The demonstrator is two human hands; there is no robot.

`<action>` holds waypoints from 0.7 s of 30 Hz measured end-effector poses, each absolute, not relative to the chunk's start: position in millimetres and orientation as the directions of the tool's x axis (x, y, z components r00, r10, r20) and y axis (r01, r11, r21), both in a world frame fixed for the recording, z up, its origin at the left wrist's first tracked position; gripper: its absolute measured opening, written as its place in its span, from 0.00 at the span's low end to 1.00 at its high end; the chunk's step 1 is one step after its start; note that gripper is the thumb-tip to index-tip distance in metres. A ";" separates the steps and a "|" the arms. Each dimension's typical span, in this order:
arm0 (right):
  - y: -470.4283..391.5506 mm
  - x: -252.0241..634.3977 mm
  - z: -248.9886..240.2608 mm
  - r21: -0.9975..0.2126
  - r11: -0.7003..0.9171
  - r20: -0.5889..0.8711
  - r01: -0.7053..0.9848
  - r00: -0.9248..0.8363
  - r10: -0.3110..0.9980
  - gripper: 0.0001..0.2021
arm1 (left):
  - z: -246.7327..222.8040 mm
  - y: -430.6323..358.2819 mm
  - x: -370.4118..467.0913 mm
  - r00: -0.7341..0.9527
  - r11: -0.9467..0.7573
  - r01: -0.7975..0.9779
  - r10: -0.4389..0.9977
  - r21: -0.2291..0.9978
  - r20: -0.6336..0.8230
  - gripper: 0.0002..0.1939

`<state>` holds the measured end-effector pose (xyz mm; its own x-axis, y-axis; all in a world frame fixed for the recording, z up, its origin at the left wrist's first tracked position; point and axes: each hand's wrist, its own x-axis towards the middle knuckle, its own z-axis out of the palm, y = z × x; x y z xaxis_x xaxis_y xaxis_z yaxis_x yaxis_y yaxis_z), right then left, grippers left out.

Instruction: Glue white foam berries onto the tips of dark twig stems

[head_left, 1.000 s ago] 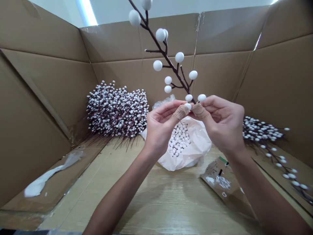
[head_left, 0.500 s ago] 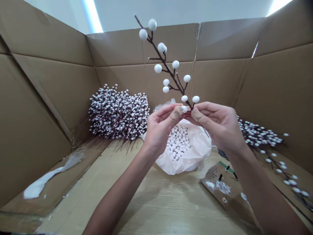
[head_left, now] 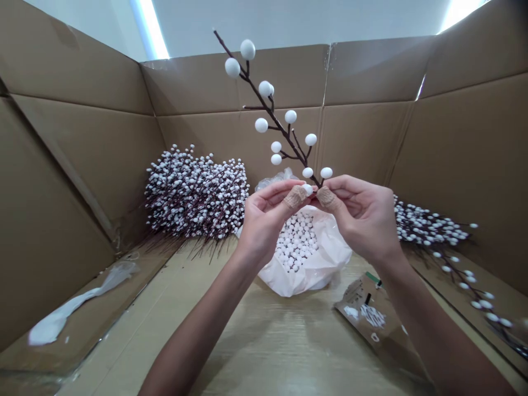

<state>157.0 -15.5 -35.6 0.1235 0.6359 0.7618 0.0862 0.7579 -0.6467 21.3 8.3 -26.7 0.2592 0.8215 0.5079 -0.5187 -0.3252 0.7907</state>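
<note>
A dark brown artificial berry branch (head_left: pixel 284 132) with several white balls rises from between my hands, leaning up to the left. My right hand (head_left: pixel 361 214) pinches its stem low down. Between the thumb and finger of my left hand (head_left: pixel 270 217) is a white berry (head_left: pixel 307 189), held against a short twig beside the stem. Both thumbs are wrapped in tan tape. Below my hands lies an open white plastic bag (head_left: pixel 325 247) full of loose white berries (head_left: pixel 295 239). Some twigs on the branch carry no ball.
A large pile of white berry branches (head_left: pixel 196 192) stands at the back left. More branches (head_left: pixel 433 223) lie at right. A cardboard piece (head_left: pixel 383 330) with white glue smears is near my right forearm. A white plastic strip (head_left: pixel 78 302) lies left. Cardboard walls (head_left: pixel 247 132) enclose the table.
The view has shifted a little, so everything sits slightly lower and to the left. Both hands keep their hold on the berry and the branch.
</note>
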 end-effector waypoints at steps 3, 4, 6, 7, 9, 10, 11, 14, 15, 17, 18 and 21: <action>-13.8 156.6 -38.0 -0.641 0.760 0.767 0.107 0.126 0.629 0.05 | -26.6 8.8 21.1 0.256 -0.336 -0.499 0.823 0.799 0.507 0.07; -13.5 156.7 -38.4 -0.640 0.760 0.768 0.115 0.128 0.628 0.05 | -26.7 9.1 20.9 0.256 -0.341 -0.492 0.823 0.801 0.507 0.07; -13.0 156.9 -38.9 -0.640 0.758 0.768 0.129 0.132 0.626 0.06 | -26.9 9.6 20.5 0.259 -0.347 -0.482 0.820 0.804 0.510 0.07; -12.9 156.9 -39.1 -0.641 0.756 0.767 0.134 0.133 0.627 0.06 | -26.9 9.7 20.3 0.261 -0.348 -0.478 0.820 0.806 0.509 0.07; -12.9 156.9 -39.6 -0.644 0.753 0.765 0.138 0.132 0.630 0.05 | -26.7 9.8 19.7 0.265 -0.347 -0.473 0.821 0.810 0.506 0.07; -12.8 156.9 -39.8 -0.643 0.753 0.765 0.138 0.132 0.630 0.05 | -26.7 9.8 19.5 0.265 -0.345 -0.473 0.821 0.811 0.505 0.07; -12.8 156.8 -40.0 -0.643 0.754 0.766 0.136 0.132 0.629 0.05 | -26.7 9.8 19.3 0.265 -0.344 -0.474 0.822 0.810 0.504 0.07; -12.6 156.4 -40.8 -0.641 0.757 0.767 0.127 0.128 0.628 0.05 | -27.2 10.2 19.1 0.266 -0.342 -0.473 0.823 0.812 0.502 0.07; -12.5 156.3 -41.1 -0.643 0.755 0.766 0.125 0.128 0.630 0.05 | -27.5 10.5 19.0 0.263 -0.343 -0.472 0.825 0.812 0.501 0.08; -12.5 155.8 -41.2 -0.651 0.749 0.759 0.121 0.127 0.639 0.05 | -27.8 10.9 18.6 0.255 -0.343 -0.473 0.829 0.812 0.498 0.09; -12.7 155.6 -41.0 -0.655 0.747 0.756 0.113 0.122 0.644 0.05 | -27.7 11.1 18.1 0.256 -0.339 -0.472 0.830 0.813 0.495 0.09; -13.4 154.9 -39.5 -0.667 0.742 0.744 0.067 0.106 0.660 0.05 | -26.3 11.5 15.3 0.277 -0.316 -0.462 0.836 0.828 0.473 0.08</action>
<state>154.9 -13.4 -39.5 0.1061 0.6596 0.7441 0.0672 0.7418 -0.6672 15.3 11.5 -26.3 0.2766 0.8363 0.4734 -0.4624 -0.3160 0.8285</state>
